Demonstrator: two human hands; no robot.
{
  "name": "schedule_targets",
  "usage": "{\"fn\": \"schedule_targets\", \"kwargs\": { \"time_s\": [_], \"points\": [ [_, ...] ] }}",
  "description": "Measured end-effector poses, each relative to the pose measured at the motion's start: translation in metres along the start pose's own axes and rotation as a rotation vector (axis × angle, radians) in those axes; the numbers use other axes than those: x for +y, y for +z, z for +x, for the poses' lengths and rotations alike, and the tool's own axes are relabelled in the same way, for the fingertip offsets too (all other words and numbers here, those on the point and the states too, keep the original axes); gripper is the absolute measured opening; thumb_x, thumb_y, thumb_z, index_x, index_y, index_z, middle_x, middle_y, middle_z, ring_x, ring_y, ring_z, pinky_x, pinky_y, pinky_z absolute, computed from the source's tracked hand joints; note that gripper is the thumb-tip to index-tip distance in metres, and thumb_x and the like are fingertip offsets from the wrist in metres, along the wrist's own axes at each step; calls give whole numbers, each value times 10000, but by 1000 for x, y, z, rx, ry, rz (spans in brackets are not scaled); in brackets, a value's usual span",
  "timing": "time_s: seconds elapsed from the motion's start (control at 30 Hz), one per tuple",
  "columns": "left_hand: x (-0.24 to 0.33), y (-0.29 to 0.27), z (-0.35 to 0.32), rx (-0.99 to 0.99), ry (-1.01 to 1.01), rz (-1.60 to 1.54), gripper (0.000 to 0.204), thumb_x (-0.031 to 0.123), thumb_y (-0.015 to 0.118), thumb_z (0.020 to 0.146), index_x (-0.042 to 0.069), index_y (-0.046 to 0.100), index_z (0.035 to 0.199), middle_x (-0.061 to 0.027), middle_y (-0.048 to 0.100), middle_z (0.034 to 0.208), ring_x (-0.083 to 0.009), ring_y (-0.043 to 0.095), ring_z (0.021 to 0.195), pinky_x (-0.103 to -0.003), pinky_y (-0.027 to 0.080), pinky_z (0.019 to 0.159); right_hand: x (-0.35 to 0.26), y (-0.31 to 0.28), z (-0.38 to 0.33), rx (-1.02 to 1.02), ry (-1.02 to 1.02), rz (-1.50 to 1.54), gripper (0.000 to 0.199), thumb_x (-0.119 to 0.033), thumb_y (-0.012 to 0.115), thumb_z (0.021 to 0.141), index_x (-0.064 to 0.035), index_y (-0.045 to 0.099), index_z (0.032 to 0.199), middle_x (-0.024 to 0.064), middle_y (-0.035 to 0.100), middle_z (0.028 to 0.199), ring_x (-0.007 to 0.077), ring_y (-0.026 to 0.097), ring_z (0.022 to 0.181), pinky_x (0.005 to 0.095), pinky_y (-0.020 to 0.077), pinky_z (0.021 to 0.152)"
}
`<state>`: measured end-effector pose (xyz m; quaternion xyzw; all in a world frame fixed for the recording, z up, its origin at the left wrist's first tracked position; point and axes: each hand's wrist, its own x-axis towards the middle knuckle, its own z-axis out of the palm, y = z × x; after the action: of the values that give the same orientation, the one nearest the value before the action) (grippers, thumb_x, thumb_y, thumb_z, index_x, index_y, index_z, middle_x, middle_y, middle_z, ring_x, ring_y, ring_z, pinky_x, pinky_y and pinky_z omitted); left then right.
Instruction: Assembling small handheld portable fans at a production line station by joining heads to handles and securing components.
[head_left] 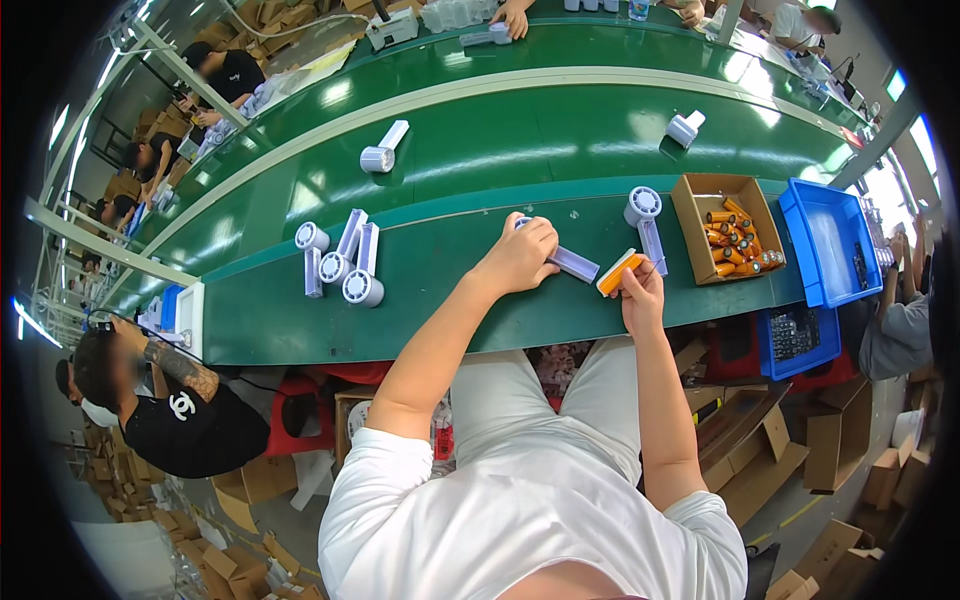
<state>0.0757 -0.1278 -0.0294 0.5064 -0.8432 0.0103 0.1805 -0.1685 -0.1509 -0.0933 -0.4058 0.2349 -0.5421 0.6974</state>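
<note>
My left hand (522,255) is wrapped round the head of a lavender handheld fan housing (575,264), whose long open handle points right toward my other hand. Between the fingers of my right hand (642,295) is an orange cylindrical battery (622,272) with a whitish strip along its side, held tilted just off the handle's end. Another fan housing (643,206) lies beyond my right hand, round grille up. To the left, several similar housings (335,267) rest in a group on the green table (440,300).
A cardboard box (687,225) of orange batteries (735,240) stands at the right, beside a blue tray (825,215). Below that, a blue bin (830,345) holds small dark parts. Two housings (378,158) (684,130) lie on the green belt (540,120). Co-workers sit at left and right.
</note>
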Motion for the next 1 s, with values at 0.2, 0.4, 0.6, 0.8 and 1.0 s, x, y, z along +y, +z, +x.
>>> {"fn": "schedule_targets", "kwargs": {
  "time_s": [0.2, 0.4, 0.6, 0.8, 1.0],
  "points": [
    [-16, 4, -3, 39, 167, -197, 222, 212, 757, 748, 70, 606, 826, -27, 611, 950, -192, 561, 1065, -507, 353, 1000, -4, 3, -4, -82, 51, 3, 265, -117, 619, 918, -49, 497, 1144, 45, 608, 938, 144, 622, 770, 265, 489, 618],
    [-12, 5, -2, -25, 206, -87, 181, 207, 756, 750, 80, 638, 801, -26, 637, 974, -184, 572, 1059, -511, 366, 1001, -3, 15, -1, -124, 133, 8, 260, -118, 652, 894, -53, 509, 1101, 68, 626, 937, 157, 629, 784, 276, 481, 613],
    [-22, -1, -2, 1, 71, -431, 211, 195, 773, 744, 60, 614, 775, -33, 646, 999, -216, 590, 1040, -474, 405, 978, -10, 41, -3, -123, 209, -58, 256, -118, 659, 889, -45, 513, 1086, 66, 637, 906, 152, 629, 744, 266, 484, 587],
    [-37, 38, -6, 483, -299, -774, 212, 251, 672, 863, 53, 673, 937, -115, 665, 1023, -195, 650, 917, -332, 520, 770, -11, 56, -19, -175, 323, -311, 365, -130, 681, 879, 7, 547, 1191, 41, 627, 893, 110, 609, 675, 223, 476, 553],
    [-48, 41, -11, 242, -363, -936, 315, 363, 613, 884, 61, 686, 940, -165, 693, 847, -314, 668, 774, -372, 507, 689, -34, 93, -17, -17, -2, -674, 378, -13, 710, 835, 7, 576, 1188, -1, 610, 822, 34, 564, 679, 160, 440, 561]
  ]
}}
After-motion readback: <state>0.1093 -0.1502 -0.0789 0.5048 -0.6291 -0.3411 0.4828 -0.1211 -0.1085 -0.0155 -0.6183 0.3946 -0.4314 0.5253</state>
